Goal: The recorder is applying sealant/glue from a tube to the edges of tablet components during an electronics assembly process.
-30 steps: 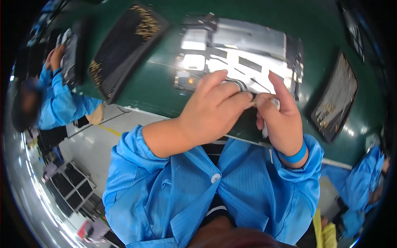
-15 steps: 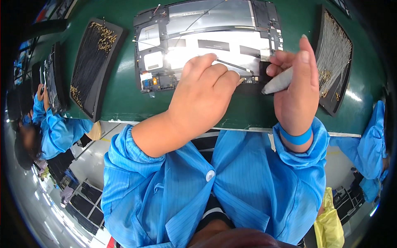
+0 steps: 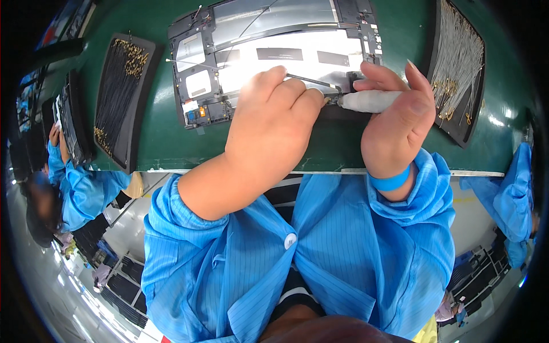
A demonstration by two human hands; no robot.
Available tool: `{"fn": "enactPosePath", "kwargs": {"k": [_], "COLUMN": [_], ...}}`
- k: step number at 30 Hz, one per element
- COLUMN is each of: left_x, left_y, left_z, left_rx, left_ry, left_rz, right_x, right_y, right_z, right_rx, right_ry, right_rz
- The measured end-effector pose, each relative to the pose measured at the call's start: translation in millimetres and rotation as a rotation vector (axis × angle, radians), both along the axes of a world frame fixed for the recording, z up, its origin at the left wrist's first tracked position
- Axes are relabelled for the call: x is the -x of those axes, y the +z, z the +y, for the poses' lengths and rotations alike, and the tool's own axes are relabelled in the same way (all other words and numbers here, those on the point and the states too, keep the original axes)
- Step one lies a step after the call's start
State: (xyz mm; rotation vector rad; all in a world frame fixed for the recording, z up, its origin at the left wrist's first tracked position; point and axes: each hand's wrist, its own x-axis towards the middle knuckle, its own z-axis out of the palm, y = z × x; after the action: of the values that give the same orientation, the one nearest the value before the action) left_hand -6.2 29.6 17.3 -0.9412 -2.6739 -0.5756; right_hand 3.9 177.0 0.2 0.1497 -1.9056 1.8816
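An opened tablet-like device [image 3: 257, 37] lies before me, with a silvery inner face and black edge parts. My left hand [image 3: 271, 117] is closed over its near edge, fingers curled and fingertips at a small dark part by that edge. What they pinch is hidden. A short black cable [image 3: 311, 80] shows between its knuckles and the device's near right part. My right hand [image 3: 400, 111] grips a thick pen-shaped tool wrapped in white [image 3: 372, 101]. The tool lies almost level, its dark tip beside my left fingertips at the device's near edge.
On the left a black tray [image 3: 150, 51] holds black cables with gold ends. Another tray [image 3: 462, 130] on the right carries grey cables. The green table's front edge [image 3: 229, 170] runs before me. At far left, a person in a blue sleeve [image 3: 86, 191] handles another device.
My right hand has turned and moved left, bringing the tool's tip from the table before the device to its near edge. My left hand stays closed there. The whole view has shifted slightly.
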Motion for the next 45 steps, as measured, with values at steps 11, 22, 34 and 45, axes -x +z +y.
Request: {"fn": "enactPosePath", "kwargs": {"k": [11,22,34,45], "left_x": [-1,3,4,3], "left_y": [3,-1,20,20], "left_z": [-1,2,-10,-122], "left_rx": [0.013,-0.016,0.113,-0.362], "left_ry": [0.015,-0.019,-0.055,0.847], "left_rz": [-0.049,-0.022,-0.269,-0.423], "right_x": [1,3,14,26], "right_y": [-5,10,15,45], "right_z": [1,2,-7,43], "right_rx": [-0.066,-0.292,-0.669,-0.294], "right_ry": [0.016,0.052,0.104,-0.010], "right_rz": [0.054,-0.050,0.028,-0.811]}}
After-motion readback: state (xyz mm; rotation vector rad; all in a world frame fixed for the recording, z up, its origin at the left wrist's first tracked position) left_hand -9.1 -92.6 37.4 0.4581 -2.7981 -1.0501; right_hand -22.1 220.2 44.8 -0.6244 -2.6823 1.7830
